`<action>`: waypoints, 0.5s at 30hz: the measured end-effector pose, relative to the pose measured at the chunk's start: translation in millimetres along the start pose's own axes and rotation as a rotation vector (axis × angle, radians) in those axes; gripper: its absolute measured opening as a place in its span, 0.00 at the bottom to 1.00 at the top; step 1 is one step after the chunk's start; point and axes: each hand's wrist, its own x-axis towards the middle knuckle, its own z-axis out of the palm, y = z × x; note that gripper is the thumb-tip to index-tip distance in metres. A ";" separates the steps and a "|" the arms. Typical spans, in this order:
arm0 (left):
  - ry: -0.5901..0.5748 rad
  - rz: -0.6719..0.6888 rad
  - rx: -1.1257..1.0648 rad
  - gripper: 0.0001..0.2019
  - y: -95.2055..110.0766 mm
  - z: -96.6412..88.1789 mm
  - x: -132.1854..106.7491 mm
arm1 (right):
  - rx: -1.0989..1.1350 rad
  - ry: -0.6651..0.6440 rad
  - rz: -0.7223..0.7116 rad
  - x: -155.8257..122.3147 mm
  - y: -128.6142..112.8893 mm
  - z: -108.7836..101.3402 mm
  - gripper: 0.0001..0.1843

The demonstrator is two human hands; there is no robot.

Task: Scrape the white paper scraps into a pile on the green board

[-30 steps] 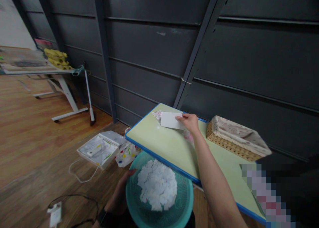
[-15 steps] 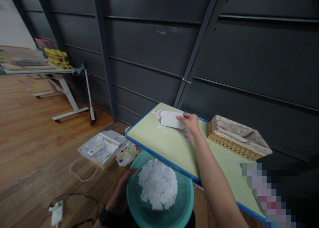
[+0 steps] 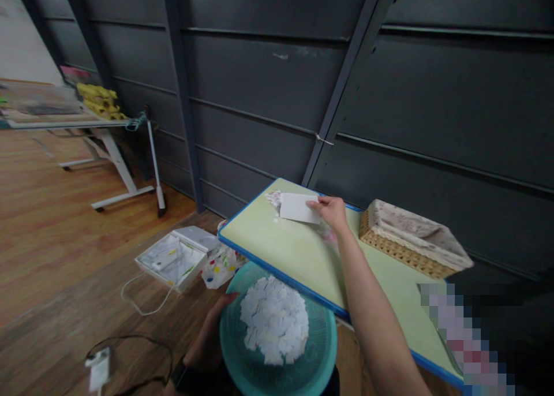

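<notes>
Over the far end of the pale green table (image 3: 259,228), my right hand (image 3: 332,212) pinches a white card (image 3: 298,207) by its right edge. A small pile of paper scraps (image 3: 274,198) shows just left of the card, partly hidden by it. My left hand (image 3: 214,327) grips the left rim of a teal plastic basket (image 3: 322,350), thumb over the edge and other fingers out of sight. Inside that basket lies a round heap of torn white paper pieces (image 3: 274,321).
A wicker basket with a cloth lining (image 3: 411,240) stands on the table's right. On the floor are an open white box (image 3: 173,260), a dotted plastic bag (image 3: 220,266) and a power strip (image 3: 99,370) with cables. A dark panelled wall (image 3: 259,67) rises behind.
The card in my right hand has shifted very slightly to the right. My left hand and the teal basket stay put.
</notes>
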 end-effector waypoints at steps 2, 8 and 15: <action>0.004 0.015 -0.004 0.08 0.7 1.1 -0.7 | 0.053 0.022 0.026 0.2 -0.8 2.0 0.26; 0.023 0.000 -0.021 0.07 1.7 1.4 0.5 | 0.120 0.051 0.099 0.9 4.3 7.5 0.25; 0.037 -0.001 -0.021 0.07 3.5 2.7 -2.9 | 0.131 0.114 0.120 3.6 13.3 1.6 0.24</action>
